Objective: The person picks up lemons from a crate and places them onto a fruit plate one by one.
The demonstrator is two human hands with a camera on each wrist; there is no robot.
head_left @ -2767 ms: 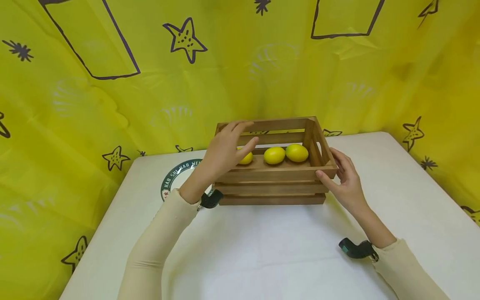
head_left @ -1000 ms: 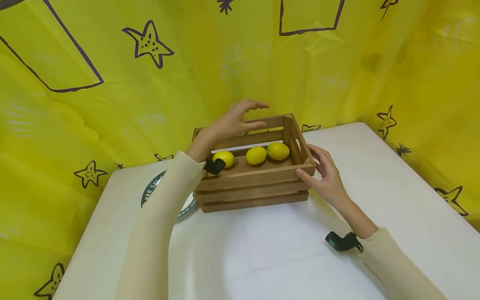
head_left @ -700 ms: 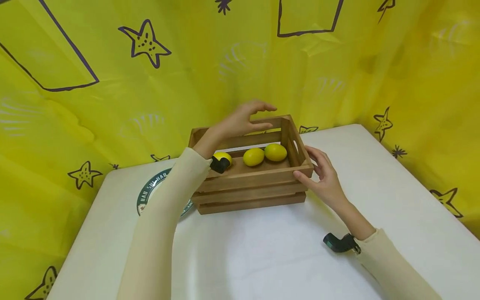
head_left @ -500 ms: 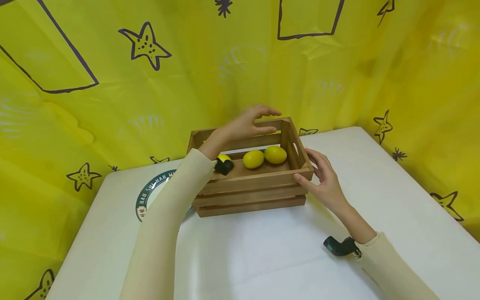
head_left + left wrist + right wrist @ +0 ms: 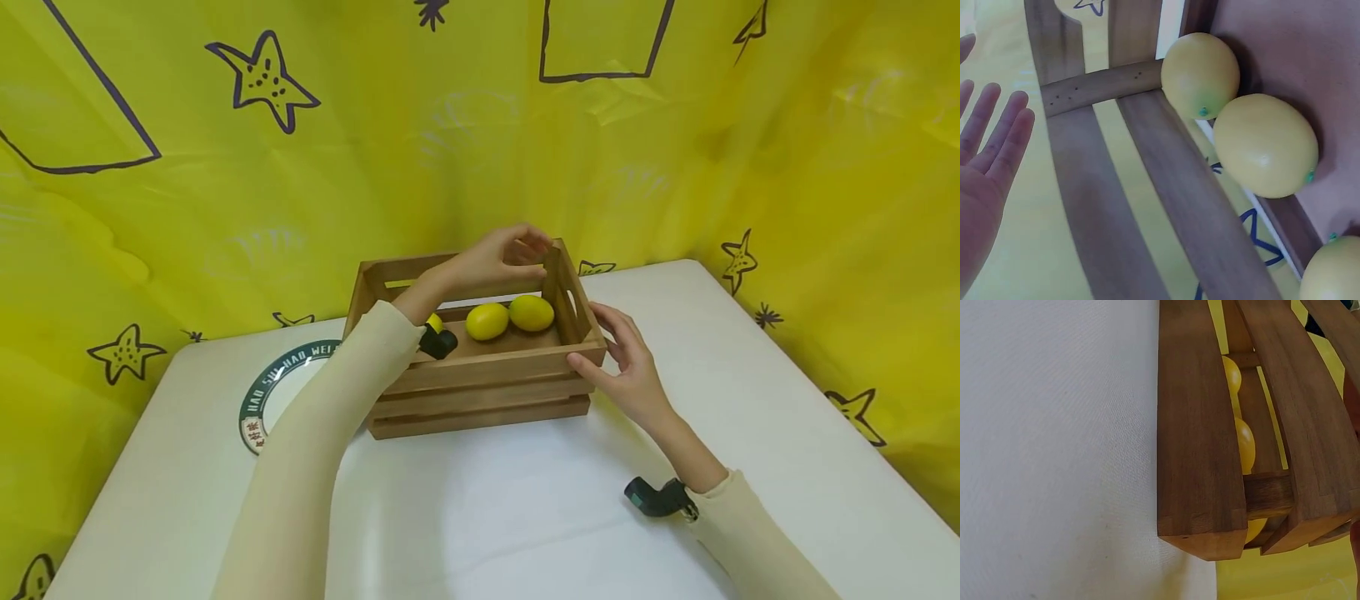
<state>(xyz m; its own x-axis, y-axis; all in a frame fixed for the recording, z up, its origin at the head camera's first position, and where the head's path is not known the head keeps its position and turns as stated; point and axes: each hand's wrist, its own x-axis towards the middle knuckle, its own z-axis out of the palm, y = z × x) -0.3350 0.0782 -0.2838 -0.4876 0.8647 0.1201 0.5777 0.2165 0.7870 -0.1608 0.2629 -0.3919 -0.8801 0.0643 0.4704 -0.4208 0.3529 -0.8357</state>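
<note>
Since a moment earlier, the left hand has sunk from above the wooden crate toward its far rim, near the far right corner; whether its loosely curled fingers touch the rail cannot be told from the head view. On the wrist view the same fingers are spread and relaxed, holding nothing, with the crate's slats just beyond them.

A yellow star-printed backdrop hangs behind everything. Below it a white table carries the crate, which stands between the two hands. The right hand rests against the crate's near right corner, thumb on the front top slat, its other fingers straight and apart along the right end wall.

A round plate with a green lettered rim lies on the table left of the crate, under the left forearm.

Inside the crate, beneath the left fingers, two lemons lie touching each other; a third lemon shows partly behind the left wrist.
</note>
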